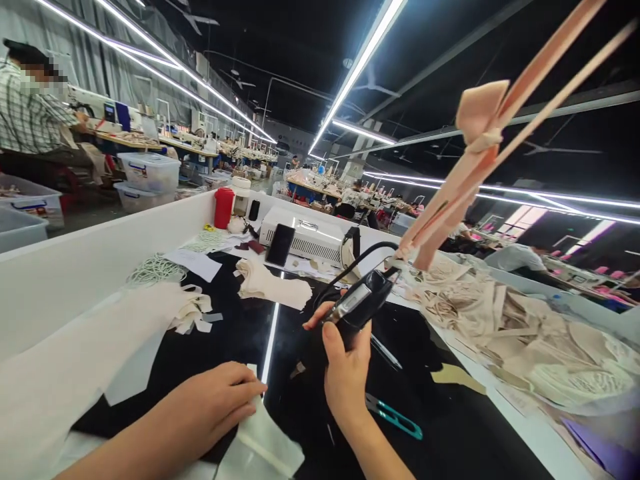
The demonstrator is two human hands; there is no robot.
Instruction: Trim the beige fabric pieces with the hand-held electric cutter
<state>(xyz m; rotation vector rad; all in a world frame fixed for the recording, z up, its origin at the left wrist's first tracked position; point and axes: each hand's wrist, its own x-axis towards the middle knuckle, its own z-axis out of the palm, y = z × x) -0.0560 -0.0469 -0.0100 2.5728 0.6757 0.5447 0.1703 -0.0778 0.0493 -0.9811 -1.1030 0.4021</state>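
Observation:
My right hand (347, 367) is wrapped round a black corded handheld tool (360, 303) with a metal plate on its side. A knotted peach strap (450, 180) runs up from the tool, and a black cable (350, 267) curves behind it. My left hand (215, 407) has its fingers close together on the top end of a pale, glossy fabric piece (265, 443); part of the grip is hidden. Turquoise thread snips (397, 420) lie right of my right wrist, below a pen-like silver tool (386, 352). The black work surface (200, 347) lies under both hands.
A cream fabric stack (90, 333) lies left, and a beige garment heap (520, 327) right. Behind are a folded cream bundle (273, 283), a phone (281, 244), a white vented box (310, 230) and a red container (223, 207). A white wall (115, 247) edges the table.

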